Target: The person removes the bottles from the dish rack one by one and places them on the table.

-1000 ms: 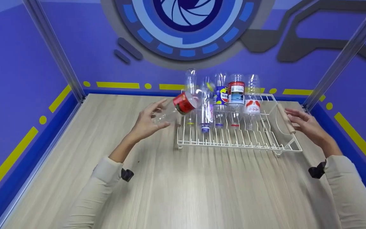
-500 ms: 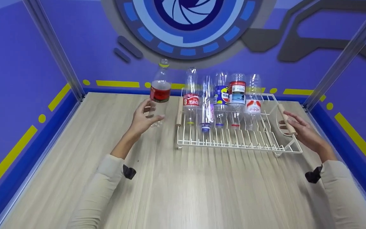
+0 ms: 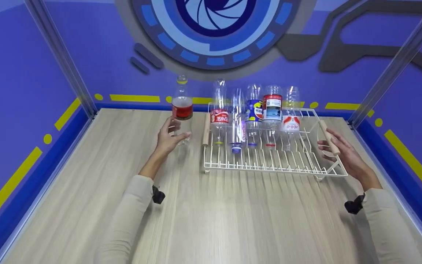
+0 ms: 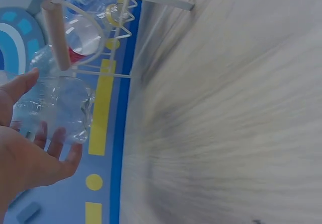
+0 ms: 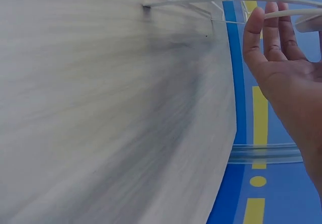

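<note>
My left hand (image 3: 167, 140) grips a clear plastic bottle (image 3: 182, 106) around its lower part. The bottle stands upright, with a red label and a yellow neck ring. In the left wrist view, my thumb and fingers wrap the bottle's clear base end (image 4: 75, 103); a gap shows between base and tabletop. On the right, my right hand (image 3: 344, 154) has its fingers curled under the wooden handle (image 3: 329, 137) of a white wire rack (image 3: 266, 168). In the right wrist view, those fingers (image 5: 271, 38) bend up by the wire loop.
Several empty bottles lean in a row in the rack, including a red-labelled one (image 3: 219, 116) and a purple-capped one (image 3: 237, 128). A second wooden handle (image 3: 206, 130) is on the rack's left end. Blue panels (image 3: 9, 91) enclose the wooden table (image 3: 203, 220).
The bottle in my left hand has swung from tilted over the rack to upright left of it, then lowered slightly. My right hand has moved in, its fingers passing under the rack's handle.
</note>
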Tool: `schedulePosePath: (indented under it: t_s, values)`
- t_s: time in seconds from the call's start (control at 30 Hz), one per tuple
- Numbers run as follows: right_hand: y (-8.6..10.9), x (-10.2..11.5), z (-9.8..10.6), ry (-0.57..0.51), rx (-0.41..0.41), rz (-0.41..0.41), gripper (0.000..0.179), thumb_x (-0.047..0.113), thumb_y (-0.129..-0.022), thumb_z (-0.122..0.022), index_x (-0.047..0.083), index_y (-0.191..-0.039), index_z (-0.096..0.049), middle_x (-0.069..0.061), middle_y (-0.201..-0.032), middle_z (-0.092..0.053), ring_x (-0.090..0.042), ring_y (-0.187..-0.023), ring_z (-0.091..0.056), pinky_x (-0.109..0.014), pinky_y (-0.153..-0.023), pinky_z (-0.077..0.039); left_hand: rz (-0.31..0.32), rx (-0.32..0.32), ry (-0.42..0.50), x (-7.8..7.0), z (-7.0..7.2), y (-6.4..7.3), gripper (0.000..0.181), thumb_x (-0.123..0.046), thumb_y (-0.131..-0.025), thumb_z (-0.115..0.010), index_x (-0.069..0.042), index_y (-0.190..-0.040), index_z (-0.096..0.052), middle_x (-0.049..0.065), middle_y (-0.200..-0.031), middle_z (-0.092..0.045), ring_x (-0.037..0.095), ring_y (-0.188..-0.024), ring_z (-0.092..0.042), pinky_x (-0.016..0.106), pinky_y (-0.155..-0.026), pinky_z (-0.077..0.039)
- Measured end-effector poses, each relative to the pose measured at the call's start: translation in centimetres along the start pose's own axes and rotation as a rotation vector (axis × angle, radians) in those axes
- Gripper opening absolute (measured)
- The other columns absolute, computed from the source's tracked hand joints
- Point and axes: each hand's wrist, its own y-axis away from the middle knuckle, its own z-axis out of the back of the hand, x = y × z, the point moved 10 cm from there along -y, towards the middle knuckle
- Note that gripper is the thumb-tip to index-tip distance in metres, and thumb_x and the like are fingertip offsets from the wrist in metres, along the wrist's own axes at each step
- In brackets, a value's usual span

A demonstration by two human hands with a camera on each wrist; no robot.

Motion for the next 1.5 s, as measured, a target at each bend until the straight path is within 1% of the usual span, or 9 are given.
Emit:
schedulePosePath:
  t_s: [0.1,0.37,0.5,0.67,0.93,1.1,1.27,1.37,1.5]
  values:
    - [-0.3,-0.2,0.0,0.001,-0.018,-0.005,0.050,0.024,-0.114,-0.028,0.021,-0.162,-0.016,0.001,-0.125,-0.068,-0.008,-0.110,-0.068,-0.031,-0.093,-0.058,0.030,-0.006,-0.019,1.1,-0.4,-0.4,0.075,-0.013,-0.085,-0.082,-0.015,-0.150,-0.043,0.014,-0.138,-0.052,0.029,-0.132,-0.049,0.049,-0.111,-0.044]
    - [-0.3,-0.4,-0.2,-0.007,-0.005,0.022,0.050,0.023,-0.114,-0.026,0.021,-0.163,-0.014,0.000,-0.127,-0.067,-0.008,-0.112,-0.067,-0.030,-0.094,-0.058,0.106,-0.011,-0.084,3.5,-1.8,-1.3,0.077,-0.006,-0.086,-0.080,-0.016,-0.152,-0.041,0.016,-0.145,-0.050,0.034,-0.138,-0.047,0.052,-0.113,-0.043]
    - [0.0,-0.3,-0.1,-0.015,-0.008,0.037,0.051,0.023,-0.114,-0.026,0.021,-0.163,-0.015,0.001,-0.125,-0.068,-0.008,-0.112,-0.068,-0.029,-0.093,-0.058,0.138,0.013,-0.095,4.4,-2.5,-1.7,0.079,-0.001,-0.085,-0.077,-0.014,-0.153,-0.038,0.020,-0.147,-0.048,0.038,-0.140,-0.046,0.052,-0.114,-0.043]
    - [0.5,-0.7,0.0,-0.027,-0.020,0.021,0.050,0.022,-0.114,-0.024,0.022,-0.163,-0.014,0.000,-0.127,-0.066,-0.009,-0.113,-0.066,-0.031,-0.094,-0.058,0.171,0.058,-0.080,5.6,-3.1,-1.7,0.079,0.000,-0.087,-0.075,-0.011,-0.154,-0.035,0.022,-0.151,-0.045,0.039,-0.144,-0.042,0.052,-0.119,-0.038]
    - [0.3,-0.2,0.3,0.013,-0.078,0.055,0.050,0.021,-0.114,-0.028,0.019,-0.163,-0.019,0.001,-0.125,-0.067,-0.009,-0.114,-0.065,-0.031,-0.093,-0.059,0.168,0.099,-0.132,5.6,-3.6,-2.5,0.075,0.002,-0.089,-0.072,-0.008,-0.154,-0.035,0.021,-0.158,-0.041,0.038,-0.148,-0.038,0.052,-0.122,-0.033]
    - [0.2,0.1,0.5,-0.011,-0.108,0.062,0.049,0.020,-0.113,-0.031,0.018,-0.162,-0.025,0.001,-0.121,-0.069,-0.009,-0.111,-0.067,-0.031,-0.090,-0.060,0.178,0.124,-0.134,5.4,-3.8,-2.8,0.074,-0.001,-0.092,-0.070,-0.006,-0.156,-0.033,0.021,-0.162,-0.036,0.038,-0.152,-0.032,0.050,-0.125,-0.028]
    - [0.2,0.2,0.5,-0.026,-0.108,0.058,0.049,0.020,-0.113,-0.032,0.018,-0.162,-0.026,0.000,-0.121,-0.070,-0.008,-0.109,-0.067,-0.029,-0.087,-0.060,0.192,0.135,-0.143,5.6,-4.1,-2.9,0.072,0.000,-0.094,-0.068,-0.005,-0.156,-0.033,0.020,-0.164,-0.034,0.036,-0.155,-0.029,0.047,-0.127,-0.025]
    - [0.2,0.3,0.5,0.027,-0.110,0.042,0.051,0.023,-0.113,-0.034,0.020,-0.163,-0.025,0.002,-0.122,-0.069,-0.007,-0.110,-0.067,-0.029,-0.088,-0.060,0.189,0.136,-0.123,5.6,-4.2,-2.9,0.072,0.001,-0.094,-0.066,-0.004,-0.157,-0.031,0.019,-0.166,-0.031,0.035,-0.156,-0.025,0.046,-0.129,-0.021]
    - [0.4,0.4,0.7,0.104,-0.114,0.014,0.052,0.027,-0.112,-0.036,0.022,-0.163,-0.026,0.003,-0.121,-0.068,-0.008,-0.111,-0.065,-0.030,-0.089,-0.060,0.189,0.140,-0.122,5.6,-4.3,-2.6,0.077,-0.001,-0.094,-0.069,-0.005,-0.159,-0.028,0.019,-0.168,-0.025,0.035,-0.158,-0.020,0.045,-0.129,-0.019]
